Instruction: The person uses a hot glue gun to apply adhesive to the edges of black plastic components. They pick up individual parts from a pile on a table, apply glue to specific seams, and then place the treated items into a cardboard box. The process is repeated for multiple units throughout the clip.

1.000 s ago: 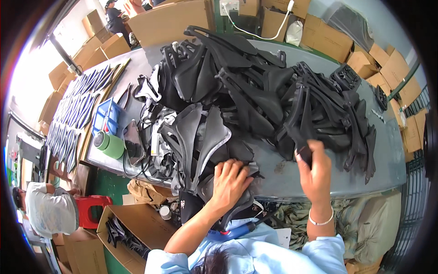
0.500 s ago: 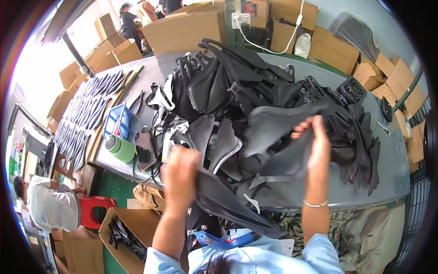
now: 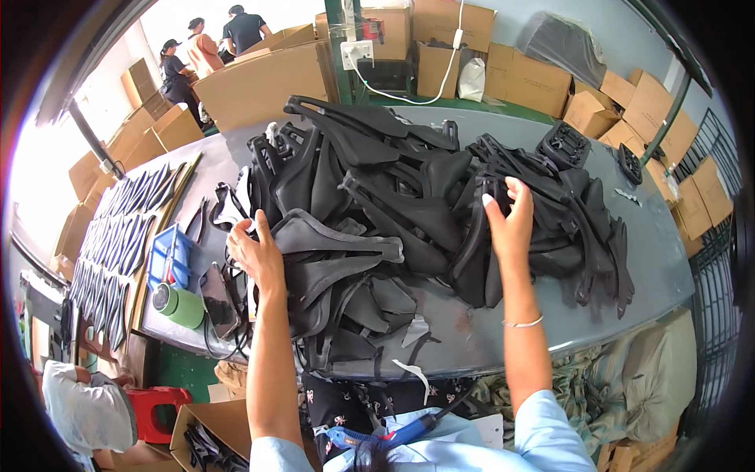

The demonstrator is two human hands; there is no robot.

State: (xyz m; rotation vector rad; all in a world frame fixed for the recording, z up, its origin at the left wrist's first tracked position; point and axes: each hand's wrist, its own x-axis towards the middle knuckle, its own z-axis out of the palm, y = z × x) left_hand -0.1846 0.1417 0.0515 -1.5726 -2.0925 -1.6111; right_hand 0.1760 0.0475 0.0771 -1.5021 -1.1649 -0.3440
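My left hand (image 3: 258, 253), fingers apart and nothing gripped in them, is at the left side of the heap. Beside it, a black saddle-shaped cover (image 3: 330, 242) lies flat over other pieces, its narrow end pointing right. My right hand (image 3: 511, 224) hovers at the middle right with thumb and fingers apart. Close to that thumb, a long black moulded piece (image 3: 474, 256) leans in the pile; whether they touch is unclear. More black saddle-shaped pieces (image 3: 393, 204) are heaped behind and between my hands. Across my lap rests a blue hand tool (image 3: 409, 430) with a red part.
On the table's left are a green cup (image 3: 179, 307), a blue basket (image 3: 169, 256), a phone (image 3: 220, 299) and a board (image 3: 130, 228) with rows of dark strips. Pale scraps (image 3: 415, 330) lie near the front edge. An open carton (image 3: 212, 425) stands lower left. Other people work beyond.
The dark pieces that were in motion at my hands are out of them. A saddle-shaped cover now lies on the heap beside my left hand. Both hands have opened; the view has shifted right.
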